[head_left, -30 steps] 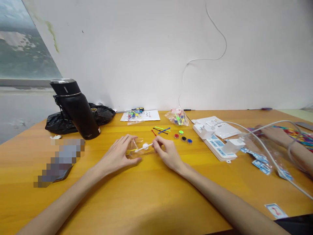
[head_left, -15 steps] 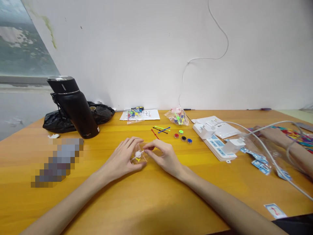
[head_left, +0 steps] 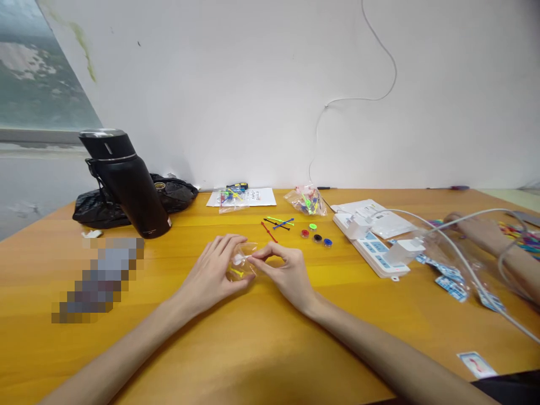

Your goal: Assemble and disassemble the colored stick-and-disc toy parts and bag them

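Observation:
My left hand [head_left: 211, 270] curls round a small clear plastic bag [head_left: 252, 269], thumb below and fingers above. Inside the bag lie a yellow arrow-shaped piece [head_left: 237, 273] and a white round piece [head_left: 238, 259]. Thumb and forefinger of my right hand [head_left: 287, 273] pinch the end of a thin white stick-like piece [head_left: 247, 257] at the bag's right side; whether it joins the round piece I cannot tell. Beyond my hands lie a red arrow [head_left: 269, 232], crossed blue [head_left: 283, 224], black and green arrows, and several small round pieces [head_left: 318, 238] in different colours.
A black bottle [head_left: 137, 191] stands left before a black bag [head_left: 99, 211]. Bagged coloured pieces [head_left: 310, 202] lie near the wall. At right are a power strip [head_left: 375, 253] with white cables, blue-white packets [head_left: 451, 287], a card [head_left: 476, 364] and another person's arm [head_left: 485, 236].
The yellow arrow shows more fully in the bag, and the white round piece sits slightly higher. My right fingers have shifted a little. At right, the other person's hand has moved slightly.

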{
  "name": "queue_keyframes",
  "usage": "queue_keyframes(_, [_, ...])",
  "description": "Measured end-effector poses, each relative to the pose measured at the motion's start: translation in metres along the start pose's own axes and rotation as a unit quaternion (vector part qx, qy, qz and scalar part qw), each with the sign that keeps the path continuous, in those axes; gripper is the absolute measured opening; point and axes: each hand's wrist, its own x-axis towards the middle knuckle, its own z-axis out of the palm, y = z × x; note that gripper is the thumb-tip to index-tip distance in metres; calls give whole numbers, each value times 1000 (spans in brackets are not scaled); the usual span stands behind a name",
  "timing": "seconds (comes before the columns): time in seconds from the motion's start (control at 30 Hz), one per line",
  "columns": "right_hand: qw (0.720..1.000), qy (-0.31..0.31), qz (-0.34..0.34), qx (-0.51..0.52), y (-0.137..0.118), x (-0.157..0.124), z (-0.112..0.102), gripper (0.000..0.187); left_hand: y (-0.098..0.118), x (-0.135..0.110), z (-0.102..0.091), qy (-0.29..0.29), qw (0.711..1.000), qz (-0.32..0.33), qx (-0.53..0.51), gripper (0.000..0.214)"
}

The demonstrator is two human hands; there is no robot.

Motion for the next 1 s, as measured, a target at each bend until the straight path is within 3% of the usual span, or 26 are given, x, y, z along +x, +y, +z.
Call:
queue_keyframes(0.2, [1000, -25, -9, -11, 3, -4, 4, 6, 2, -2, 5, -14, 1000, 8, -2, 55])
queue_keyframes(0.27, [997, -69, -17, -24, 6, -4, 4, 7, 0, -2, 6, -16, 1000, 8, -6, 56])
queue_keyframes(0.37, [985, -158, -48, -57, 9, -3, 4, 24, -5, -2, 8, -19, 1000, 2, -10, 58])
queue_keyframes(0.43, [979, -181, -67, -71, 10, -2, 3, 31, -8, -1, 8, -16, 1000, -3, -17, 57])
queue_keyframes(0.53, [983, -146, -83, -79, 8, 1, -2, 35, -11, 1, 4, 2, 999, -17, -48, 54])
queue_keyframes(0.63, [987, -79, -91, -104, 5, 5, -8, 35, -10, 3, -3, 18, 987, -55, -151, 48])
queue_keyframes(0.73, [989, -37, -78, -117, 4, 9, -12, 39, -7, 7, -9, 32, 943, -83, -320, 42])
queue_keyframes(0.83, [996, -25, -41, -76, 8, 11, -11, 45, -3, 10, -13, 54, 862, -113, -491, 44])
queue_keyframes(0.93, [996, -82, 30, 7, 15, 12, -7, 42, 2, 12, -17, 45, 762, -161, -626, 53])
queue_keyframes(1.0, [982, -147, 92, 76, 19, 10, -5, 31, 5, 12, -19, 40, 719, -171, -672, 56])
